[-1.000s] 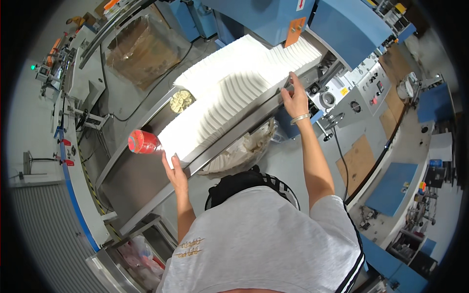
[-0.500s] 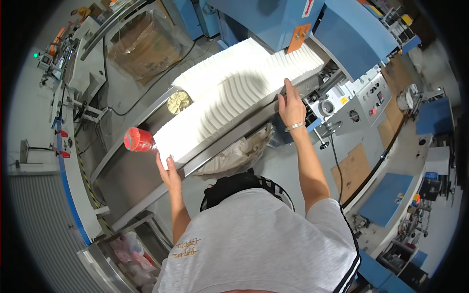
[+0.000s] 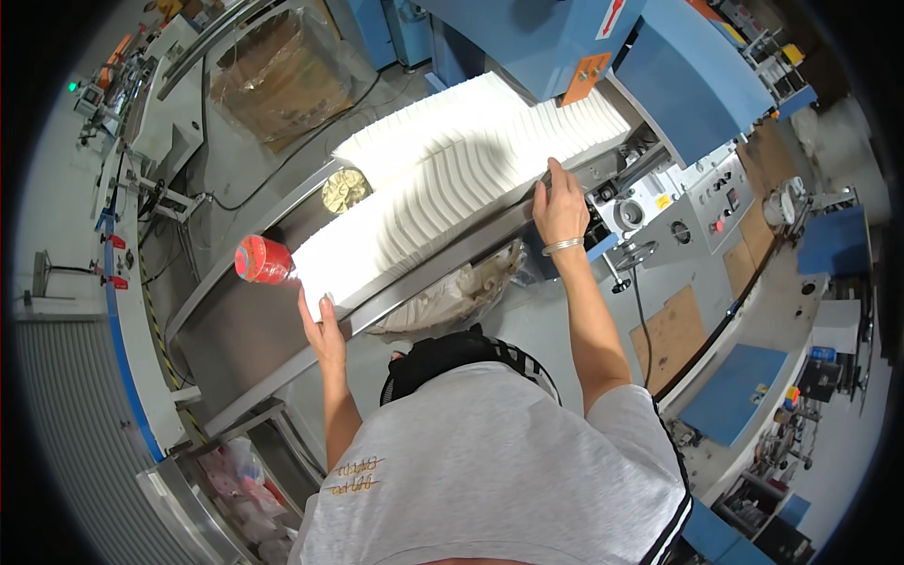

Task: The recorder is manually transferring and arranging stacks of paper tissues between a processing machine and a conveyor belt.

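Note:
Two rows of white, paper-like sheets packed on edge lie side by side in a long metal trough. The nearer row is the longer one; the farther row sits behind it. My left hand has its thumb and fingers round the near left end of the longer row. On that row's front side, toward its right part, my right hand touches the edge with fingers stretched out and thumb apart. A red, tape-wrapped cylinder stands against the left end, and a yellowish round bundle sits at the farther row's end.
A blue machine with an orange bracket rises over the rows' right end. A control panel and handwheel are to the right. Plastic-covered cardboard lies at far left. A bin with plastic bags stands at lower left.
The view has shifted slightly. Both hands stay at nearly the same places on the longer row.

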A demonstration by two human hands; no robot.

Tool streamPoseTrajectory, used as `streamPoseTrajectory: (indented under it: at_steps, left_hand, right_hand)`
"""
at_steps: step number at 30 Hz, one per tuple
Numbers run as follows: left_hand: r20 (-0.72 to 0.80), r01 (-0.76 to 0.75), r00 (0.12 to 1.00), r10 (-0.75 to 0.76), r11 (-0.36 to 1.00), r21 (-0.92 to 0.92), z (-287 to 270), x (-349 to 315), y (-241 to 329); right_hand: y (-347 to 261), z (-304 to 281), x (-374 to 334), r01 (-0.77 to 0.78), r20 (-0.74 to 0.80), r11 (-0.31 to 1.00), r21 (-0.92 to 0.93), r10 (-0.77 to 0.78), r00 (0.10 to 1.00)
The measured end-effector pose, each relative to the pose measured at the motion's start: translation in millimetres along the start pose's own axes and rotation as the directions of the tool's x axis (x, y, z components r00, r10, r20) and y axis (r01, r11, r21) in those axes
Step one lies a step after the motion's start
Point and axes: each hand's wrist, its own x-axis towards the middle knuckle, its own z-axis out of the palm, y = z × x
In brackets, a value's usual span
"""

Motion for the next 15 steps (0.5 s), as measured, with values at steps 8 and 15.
streamPoseTrajectory:
  at_steps: [8,15]
  left_hand:
    - [0.106,0.143,0.987,-0.124,0.971,-0.192,-11,5,-12]
    - [0.311,0.459,0.888,-0.337,0.624,-0.633,-14,23,5]
  right_hand:
    - [-6,-2,15,-0.217,0.130,0.973,0.084,0.205,0.970]
    - [28,12,31,-0.298,0.319,0.923,0.242,0.215,0.923]
